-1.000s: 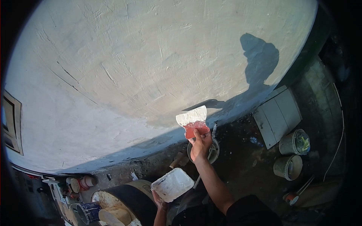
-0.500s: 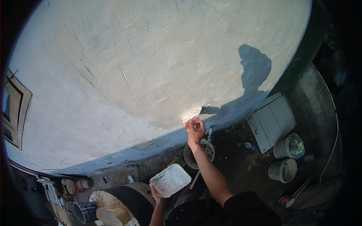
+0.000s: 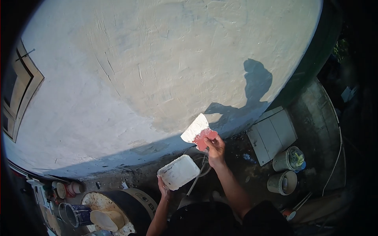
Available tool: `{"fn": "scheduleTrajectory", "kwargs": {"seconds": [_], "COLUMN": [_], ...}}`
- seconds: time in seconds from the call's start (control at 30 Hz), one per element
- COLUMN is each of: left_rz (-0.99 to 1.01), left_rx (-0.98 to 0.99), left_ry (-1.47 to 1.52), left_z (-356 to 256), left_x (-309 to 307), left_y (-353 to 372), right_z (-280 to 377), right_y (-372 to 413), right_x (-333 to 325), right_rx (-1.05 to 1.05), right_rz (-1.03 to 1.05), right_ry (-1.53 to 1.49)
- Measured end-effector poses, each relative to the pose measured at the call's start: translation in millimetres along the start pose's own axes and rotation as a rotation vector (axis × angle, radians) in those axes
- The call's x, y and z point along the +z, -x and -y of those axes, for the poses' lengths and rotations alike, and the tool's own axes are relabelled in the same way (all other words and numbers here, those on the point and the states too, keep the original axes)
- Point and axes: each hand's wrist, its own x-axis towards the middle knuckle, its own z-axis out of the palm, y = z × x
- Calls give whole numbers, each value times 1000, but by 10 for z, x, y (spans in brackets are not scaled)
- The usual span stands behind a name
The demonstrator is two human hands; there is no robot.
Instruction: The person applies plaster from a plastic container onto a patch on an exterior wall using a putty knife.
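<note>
My right hand (image 3: 215, 148) grips a red-handled putty knife (image 3: 199, 132) whose white-coated blade lies tilted just off the lower part of a large plastered wall (image 3: 157, 70). My left hand (image 3: 163, 188) holds a white putty-covered board (image 3: 179, 172) from below, level, a little lower left of the knife. The wall is pale and rough with trowel marks. My shadow falls on the wall to the right of the knife.
Below the wall lies dark ground with a round bucket (image 3: 202, 163) under my hands. Two buckets (image 3: 286, 169) and a grey panel (image 3: 271, 133) sit at right. A black drum (image 3: 130, 202), paint cans (image 3: 73, 214) and cups are at lower left. A window frame (image 3: 17, 90) is at the left edge.
The right hand drew the putty knife back from the wall, blade now showing and tilted left. The left hand raised the board closer to the knife. The view shifted up and left.
</note>
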Motion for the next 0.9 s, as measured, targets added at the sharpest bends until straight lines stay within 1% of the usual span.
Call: {"fn": "scheduleTrajectory", "kwargs": {"seconds": [0.03, 0.07, 0.1, 0.13, 0.17, 0.2, 0.23, 0.27, 0.3, 0.33, 0.37, 0.47, 0.5, 0.6, 0.63, 0.73, 0.77, 0.83, 0.9], "left_rz": [8, 20, 33, 40, 48, 56, 53, 48, 48, 41, 77, 100, 94, 120, 167, 161, 157, 189, 214], "left_rx": [-3, 2, 3, -3, 11, 24, 35, 31, 27, 15, -8, 23, 28, 92, 19, -28, -69, -30, -18], "left_ry": [25, 57, 62, 61, 37, 12, 0, 31, 65, 101, 76, 68, 85, -4, 78, 127, 120, 83, 75], "left_z": [-1, 18, 1, -24, 175, 385, 331, 391, 475, 572, 694, 992, 1172, 1548, 1381, 1599, 1657, 1668, 1674], "left_x": [89, 217, 466, 634, 499, 355, 635, 768, 899, 990, 1000, 1245, 1250, 1361, 1645, 1707, 1694, 1800, 1875], "left_y": [46, 33, 74, 178, 95, 29, 160, 209, 242, 308, 338, 506, 508, 589, 753, 800, 794, 832, 855], "right_z": [201, 300, 440, 616, 832, 1106, 1192, 1279, 1368, 1472, 1576, 1915, 1869, 1888, 1829, 1684, 1674, 1683, 1644], "right_y": [82, 103, 117, 129, 143, 180, 189, 161, 124, 130, 160, 215, 244, 282, 277, 331, 363, 387, 367], "right_x": [-126, -327, -510, -586, -641, -599, -707, -784, -805, -831, -853, -650, -686, -716, -784, -947, -967, -969, -1018], "right_rx": [93, 23, 95, 64, 152, 177, 120, 44, 13, -8, -21, -54, -128, -178, -174, -303, -302, -308, -355], "right_rz": [-43, 11, -15, -23, -1, 92, 180, 270, 345, 418, 492, 741, 726, 873, 902, 956, 976, 1017, 1118], "right_ry": [54, 159, 208, 324, 374, 425, 531, 634, 750, 869, 988, 1419, 1411, 1426, 1450, 1411, 1430, 1472, 1435]}}
